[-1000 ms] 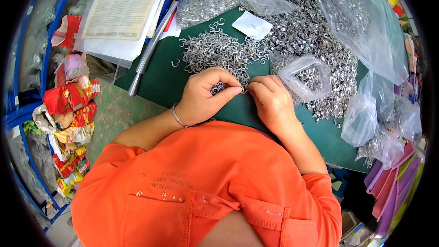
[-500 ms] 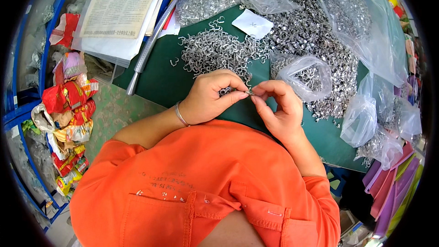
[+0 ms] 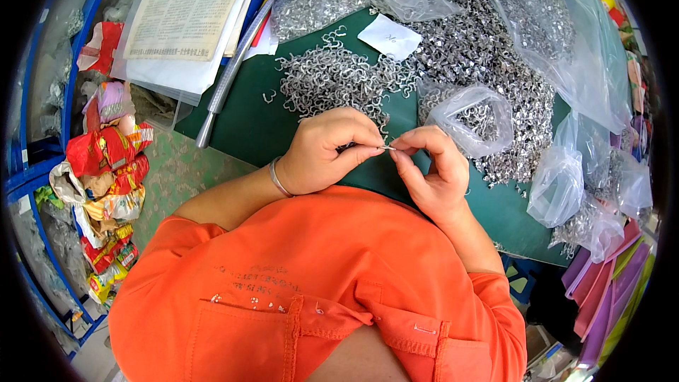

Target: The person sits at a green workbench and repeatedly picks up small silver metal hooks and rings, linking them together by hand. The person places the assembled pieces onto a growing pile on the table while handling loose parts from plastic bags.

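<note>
Close in front of my chest, my left hand (image 3: 332, 150) and my right hand (image 3: 433, 163) meet fingertip to fingertip. Between them is a small thin metal piece (image 3: 385, 147), pinched by the left thumb and forefinger, its right end at the right fingertips. Most of it is hidden, so its shape is hard to make out. Just beyond the left hand lies a loose pile of small silvery curved metal hooks (image 3: 329, 78). A larger heap of small shiny metal pieces (image 3: 520, 81) spreads at the right, with an opened clear plastic bag of hooks (image 3: 472, 122) on it.
The green tabletop (image 3: 244, 127) holds a long metal-handled tool (image 3: 230, 74) beside a newspaper-topped stack (image 3: 184, 18). A white paper slip (image 3: 390, 37) lies between the piles. Filled plastic bags (image 3: 322, 3) stand behind; a blue rack (image 3: 53, 163) is at left, coloured strips (image 3: 612, 290) at right.
My hands stay in nearly the same place. The fingertips have shifted slightly, and a little more of the thin metal piece shows between them.
</note>
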Demonstrator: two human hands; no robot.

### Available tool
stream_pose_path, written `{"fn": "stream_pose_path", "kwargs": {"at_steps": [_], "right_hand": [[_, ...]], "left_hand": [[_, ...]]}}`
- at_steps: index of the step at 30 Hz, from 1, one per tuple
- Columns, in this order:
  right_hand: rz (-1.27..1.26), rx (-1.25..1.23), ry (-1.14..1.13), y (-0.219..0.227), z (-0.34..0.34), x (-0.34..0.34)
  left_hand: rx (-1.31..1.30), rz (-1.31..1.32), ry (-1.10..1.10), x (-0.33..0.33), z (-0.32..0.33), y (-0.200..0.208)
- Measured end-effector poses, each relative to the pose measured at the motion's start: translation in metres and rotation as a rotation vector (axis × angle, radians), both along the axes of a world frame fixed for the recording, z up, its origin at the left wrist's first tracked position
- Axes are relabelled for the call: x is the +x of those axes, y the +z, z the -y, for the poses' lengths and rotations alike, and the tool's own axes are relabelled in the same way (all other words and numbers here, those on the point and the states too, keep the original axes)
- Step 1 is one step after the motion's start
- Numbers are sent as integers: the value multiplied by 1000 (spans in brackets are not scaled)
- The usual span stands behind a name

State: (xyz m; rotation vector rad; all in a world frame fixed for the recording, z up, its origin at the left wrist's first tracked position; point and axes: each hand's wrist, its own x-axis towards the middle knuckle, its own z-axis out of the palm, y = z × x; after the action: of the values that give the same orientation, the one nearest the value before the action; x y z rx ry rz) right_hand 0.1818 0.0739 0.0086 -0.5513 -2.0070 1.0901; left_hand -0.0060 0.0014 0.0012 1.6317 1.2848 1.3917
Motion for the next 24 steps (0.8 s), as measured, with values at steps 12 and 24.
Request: {"fn": "stream_pose_path", "kwargs": {"at_steps": [12,24], "right_hand": [[233,361,-569,41,-36,36],[655,326,-58,-2,-4,10]], "left_hand": [[-125,97,76,-4,5,-1],[-174,93,57,-3,5,-1]]}}
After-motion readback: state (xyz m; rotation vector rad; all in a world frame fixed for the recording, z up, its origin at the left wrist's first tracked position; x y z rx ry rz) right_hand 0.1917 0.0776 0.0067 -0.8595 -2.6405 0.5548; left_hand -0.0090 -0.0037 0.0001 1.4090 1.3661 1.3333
